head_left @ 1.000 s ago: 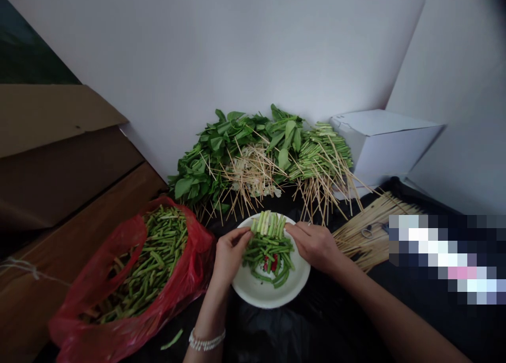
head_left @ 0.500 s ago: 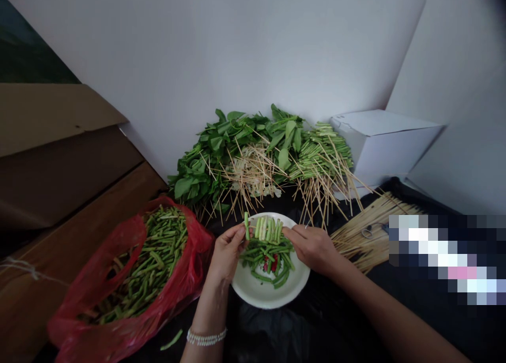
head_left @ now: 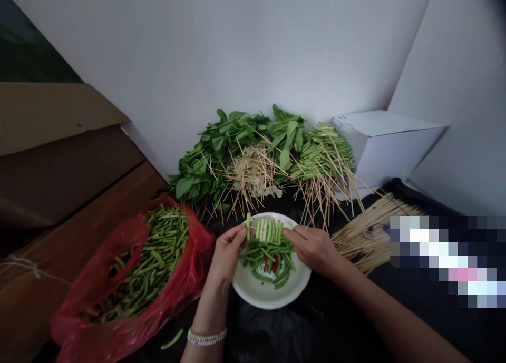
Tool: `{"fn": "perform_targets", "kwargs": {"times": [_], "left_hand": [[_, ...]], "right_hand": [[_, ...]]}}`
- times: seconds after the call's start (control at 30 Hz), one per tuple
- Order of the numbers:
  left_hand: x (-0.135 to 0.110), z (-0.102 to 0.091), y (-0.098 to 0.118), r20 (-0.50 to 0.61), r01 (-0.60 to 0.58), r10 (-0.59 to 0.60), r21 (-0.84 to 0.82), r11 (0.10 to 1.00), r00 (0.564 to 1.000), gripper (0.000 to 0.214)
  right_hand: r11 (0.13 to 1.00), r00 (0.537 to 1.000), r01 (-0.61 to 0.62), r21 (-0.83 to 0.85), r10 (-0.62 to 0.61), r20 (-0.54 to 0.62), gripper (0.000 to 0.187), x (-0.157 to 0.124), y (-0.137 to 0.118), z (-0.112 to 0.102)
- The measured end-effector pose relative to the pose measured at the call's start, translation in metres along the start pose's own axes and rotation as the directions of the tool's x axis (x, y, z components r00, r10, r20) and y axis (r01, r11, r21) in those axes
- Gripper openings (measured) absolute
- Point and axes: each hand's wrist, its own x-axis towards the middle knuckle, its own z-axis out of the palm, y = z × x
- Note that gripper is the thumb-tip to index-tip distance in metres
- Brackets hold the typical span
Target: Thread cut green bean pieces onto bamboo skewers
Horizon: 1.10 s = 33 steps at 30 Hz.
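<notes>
Over a white bowl (head_left: 272,298), my right hand (head_left: 314,248) is closed around the end of a skewer. Several short green bean pieces (head_left: 269,230) sit side by side on it. A single green bean piece (head_left: 249,227) stands upright between the thumb and fingers of my left hand (head_left: 229,252), at the skewer's left end. Whether the tip has entered this piece, I cannot tell. Beneath both hands, more cut beans (head_left: 261,258) lie in the bowl, whose bottom shows a red pattern.
A red plastic bag (head_left: 197,249) full of cut beans (head_left: 162,263) lies left. Behind the bowl are leafy greens (head_left: 193,168), pale skewered pieces (head_left: 253,168) and bean skewers (head_left: 324,152). Bare skewers (head_left: 367,234) with scissors (head_left: 368,232) lie right, near a white box (head_left: 387,147).
</notes>
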Motion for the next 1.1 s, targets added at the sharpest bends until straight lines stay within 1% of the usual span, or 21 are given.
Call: {"fn": "perform_targets", "kwargs": {"times": [0.27,0.37,0.6,0.7,0.8,0.9,0.97,1.03,1.1], "left_hand": [[-0.001,0.003,0.003,0.002,-0.016,0.016,0.04,0.999,1.0,0.034],[-0.002,0.004,0.003,0.039,-0.003,0.002,0.028,1.0,0.999,0.031],[-0.004,0.009,0.005,0.118,0.082,-0.08,-0.015,0.997,0.99,0.031],[-0.006,0.011,0.007,0.125,0.111,-0.105,-0.037,0.993,0.987,0.03],[-0.01,0.013,0.006,0.144,0.103,-0.097,-0.037,0.994,0.985,0.027],[-0.011,0.013,0.005,0.177,0.054,-0.057,0.023,0.998,0.983,0.027],[-0.008,0.01,0.011,0.127,-0.001,0.001,-0.001,1.0,0.992,0.026],[-0.002,0.006,0.025,0.027,-0.066,0.069,-0.109,0.992,0.997,0.026],[0.003,0.001,0.043,-0.065,-0.141,0.129,-0.226,0.964,0.989,0.026]], "right_hand": [[1.0,0.999,-0.019,0.01,0.019,0.036,0.027,-0.002,0.001,0.003],[1.0,0.999,-0.009,0.005,0.008,0.031,0.027,-0.002,0.001,0.004],[0.999,1.0,-0.013,0.041,0.012,0.018,0.026,-0.002,0.001,0.003],[0.999,1.0,-0.022,0.043,0.021,0.006,0.027,-0.002,0.001,0.003],[1.0,1.0,-0.014,0.017,0.014,0.006,0.027,-0.002,-0.001,0.003],[1.0,1.0,0.001,0.013,-0.001,0.005,0.027,0.0,-0.001,0.003],[1.0,1.0,0.002,0.017,-0.001,-0.015,0.027,0.001,0.0,0.001],[1.0,0.999,-0.014,0.013,0.014,-0.052,0.028,0.001,0.001,0.0],[0.999,0.996,-0.039,0.019,0.04,-0.082,0.028,0.001,0.003,-0.001]]}}
